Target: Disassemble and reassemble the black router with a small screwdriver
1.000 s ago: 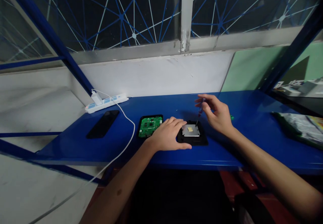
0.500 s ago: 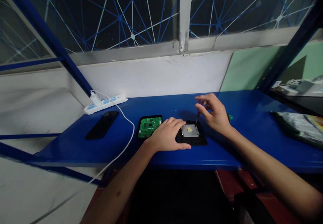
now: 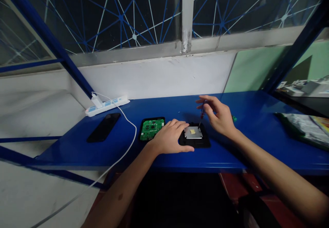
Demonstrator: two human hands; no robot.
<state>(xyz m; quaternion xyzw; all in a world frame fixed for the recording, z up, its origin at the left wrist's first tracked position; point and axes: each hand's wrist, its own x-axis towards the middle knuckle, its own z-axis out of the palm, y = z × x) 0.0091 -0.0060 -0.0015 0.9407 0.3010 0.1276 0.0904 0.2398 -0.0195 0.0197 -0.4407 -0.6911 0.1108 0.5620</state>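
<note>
Between the fingers and thumb of my right hand (image 3: 218,116) is a small screwdriver (image 3: 203,110), tilted, its handle partly hidden. Its tip meets the far right corner of a silver metal plate (image 3: 196,136) with a pale yellow square pad (image 3: 192,131) in the middle. The plate lies in a black plastic casing (image 3: 206,142) flat on the table. My left hand (image 3: 171,137) spans the casing's left side, fingertips at the back edge and thumb along the front, gripping it. Left of that hand, a green circuit board (image 3: 151,128) sits in another black shell, partly covered by the hand.
The blue table (image 3: 123,157) carries a black phone (image 3: 104,127) and a white power strip (image 3: 108,106) at the left. A white cable (image 3: 135,128) runs over the front edge. Behind my right hand is a small green object (image 3: 234,118). A silvery bag (image 3: 305,127) lies at the right.
My right fingers have shifted around the screwdriver handle, with the thumb moved up and back along it. The tip stays at the same corner. My left hand has kept its place.
</note>
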